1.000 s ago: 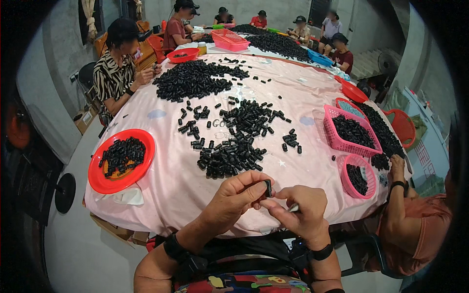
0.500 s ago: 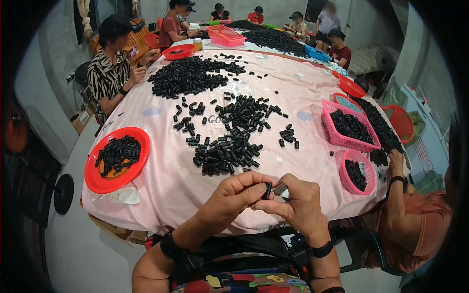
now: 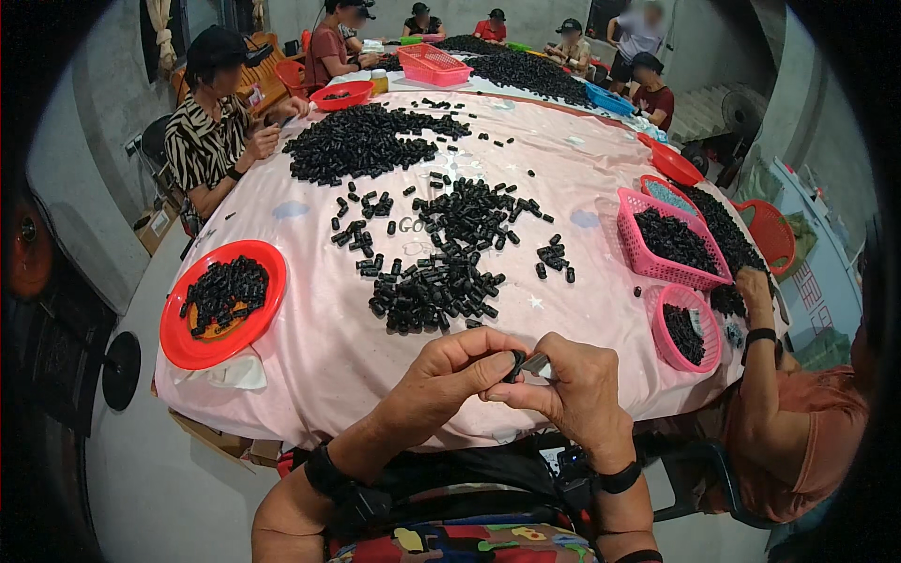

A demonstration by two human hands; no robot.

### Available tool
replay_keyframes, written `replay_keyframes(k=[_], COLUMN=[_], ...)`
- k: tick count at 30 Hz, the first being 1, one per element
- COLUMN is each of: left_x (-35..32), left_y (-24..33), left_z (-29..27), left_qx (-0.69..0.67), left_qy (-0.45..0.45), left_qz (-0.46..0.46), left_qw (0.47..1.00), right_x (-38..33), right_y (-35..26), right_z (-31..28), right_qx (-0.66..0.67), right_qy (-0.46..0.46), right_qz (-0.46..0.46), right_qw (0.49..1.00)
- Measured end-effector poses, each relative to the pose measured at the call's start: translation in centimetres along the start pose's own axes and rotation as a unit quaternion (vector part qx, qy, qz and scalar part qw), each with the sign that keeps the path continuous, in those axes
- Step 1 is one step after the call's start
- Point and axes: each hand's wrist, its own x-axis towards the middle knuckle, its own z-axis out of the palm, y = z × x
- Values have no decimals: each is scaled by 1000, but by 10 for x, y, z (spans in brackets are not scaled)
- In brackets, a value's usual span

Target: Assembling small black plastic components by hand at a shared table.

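Note:
My left hand pinches a small black cylindrical piece between thumb and fingers, close above the near edge of the table. My right hand is closed on a short flat metal blade, whose end meets the black piece. The fingers hide most of the blade's grip. Just beyond my hands lies a loose pile of black cylindrical pieces on the pink cloth. To the left, a red plate holds more black parts.
At the right stand a pink basket and a round pink basket, both holding black parts. A co-worker's hand reaches a dark heap there. A larger heap lies farther off, near another seated person. More people sit at the far end.
The blade's end has turned slightly against the black piece, while both my hands stay in nearly the same place. At the right, the co-worker's hand has shifted a little.

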Motion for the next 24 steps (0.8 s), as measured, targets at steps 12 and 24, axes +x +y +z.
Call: replay_keyframes(k=[12,24], left_x=[0,0], left_y=[-1,-1], left_z=[-1,-1], left_qx=[20,20], left_qy=[-1,7], left_qz=[7,9], left_qw=[1000,1000], right_x=[1,1], right_y=[-1,-1], right_z=[-1,1], right_qx=[-29,-43], right_qy=[5,7], right_qz=[-13,-19], right_qw=[999,999])
